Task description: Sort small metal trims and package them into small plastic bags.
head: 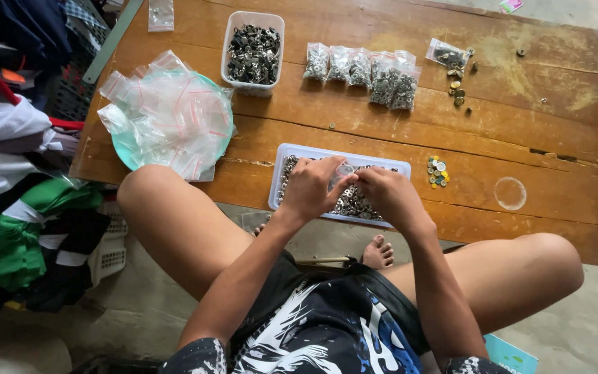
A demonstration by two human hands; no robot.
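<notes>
Your left hand [311, 188] and right hand [387, 196] meet over the clear tray [279, 173] at the near edge of the wooden surface [354, 131]. Between them you hold a small clear bag [345, 171]: the fingers of both hands are curled in and pinch it at its edges, just above the metal snaps [351, 203] that fill the tray. The bag is hard to make out, and you cannot tell from here whether anything is inside it.

To your left, a teal plate [127, 154] carries a loose heap of empty zip bags [167, 114] with red strips, hanging partly over the surface's edge. Beyond the tray stands a clear tub [253, 52] of dark metal pieces. Just right of the tub, a row of filled bags [365, 73] lies side by side, touching one another. Further right, one more bag [446, 55] lies open with loose pieces scattered beside it.

Near the right end of the tray sits a small cluster of coloured buttons [437, 172], and just right of that a clear round lid [510, 193]. A pile of folded clothes [15, 208] rests off the surface at your left. Your bare foot [378, 253] shows on the floor below the tray.
</notes>
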